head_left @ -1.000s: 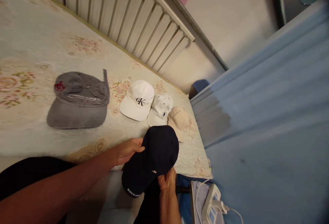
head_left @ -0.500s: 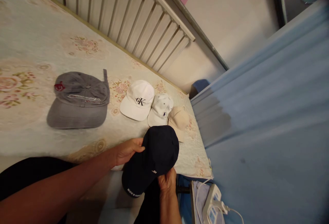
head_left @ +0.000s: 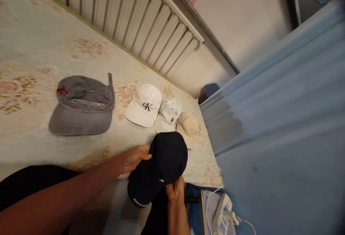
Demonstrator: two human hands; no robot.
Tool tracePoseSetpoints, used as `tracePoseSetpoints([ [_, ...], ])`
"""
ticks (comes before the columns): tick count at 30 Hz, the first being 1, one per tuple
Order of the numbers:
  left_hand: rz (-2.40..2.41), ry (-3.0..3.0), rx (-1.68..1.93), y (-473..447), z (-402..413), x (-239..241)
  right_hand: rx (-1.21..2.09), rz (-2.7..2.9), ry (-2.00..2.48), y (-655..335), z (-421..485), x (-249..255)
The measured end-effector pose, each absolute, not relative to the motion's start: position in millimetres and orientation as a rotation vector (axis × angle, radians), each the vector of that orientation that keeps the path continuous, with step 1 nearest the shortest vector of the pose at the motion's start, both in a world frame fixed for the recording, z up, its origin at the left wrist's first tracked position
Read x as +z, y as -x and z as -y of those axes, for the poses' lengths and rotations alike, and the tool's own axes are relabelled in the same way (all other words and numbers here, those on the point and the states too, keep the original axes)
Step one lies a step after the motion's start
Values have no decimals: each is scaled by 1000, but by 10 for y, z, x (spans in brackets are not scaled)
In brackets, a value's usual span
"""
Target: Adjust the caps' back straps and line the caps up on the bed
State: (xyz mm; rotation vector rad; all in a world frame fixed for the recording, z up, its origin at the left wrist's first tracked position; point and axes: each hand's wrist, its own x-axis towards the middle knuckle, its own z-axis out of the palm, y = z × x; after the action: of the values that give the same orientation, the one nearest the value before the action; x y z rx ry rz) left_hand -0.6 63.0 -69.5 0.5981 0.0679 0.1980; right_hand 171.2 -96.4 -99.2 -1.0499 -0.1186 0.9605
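Observation:
A dark navy baseball cap [head_left: 168, 156] is held between my two hands over the bed's near edge, its brim pointing down and left with white lettering along the rim. My left hand [head_left: 137, 157] grips its left side, thumb on top. From below, my right hand [head_left: 175, 190] is closed on the lower right edge, its fingertips hidden under the cap. Just beyond lie a white cap with black letters [head_left: 145, 105], a white cap with a small dark emblem [head_left: 169, 114] and a beige cap [head_left: 187, 127]. Farther left rests a grey cap [head_left: 84, 107] with red and white embroidery.
The caps lie on a floral bed sheet [head_left: 88, 62]. A metal bed rail [head_left: 151, 15] runs along the far side, and a blue curtain [head_left: 269, 130] hangs at right. At lower right, a white power strip [head_left: 223, 209] with cords sits beside the bed.

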Motion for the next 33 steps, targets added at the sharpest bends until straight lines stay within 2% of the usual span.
tracePoseSetpoints([
  [33,-102,-598,196,7,-634,-659,952,179,1095,-1734,959,-1008],
])
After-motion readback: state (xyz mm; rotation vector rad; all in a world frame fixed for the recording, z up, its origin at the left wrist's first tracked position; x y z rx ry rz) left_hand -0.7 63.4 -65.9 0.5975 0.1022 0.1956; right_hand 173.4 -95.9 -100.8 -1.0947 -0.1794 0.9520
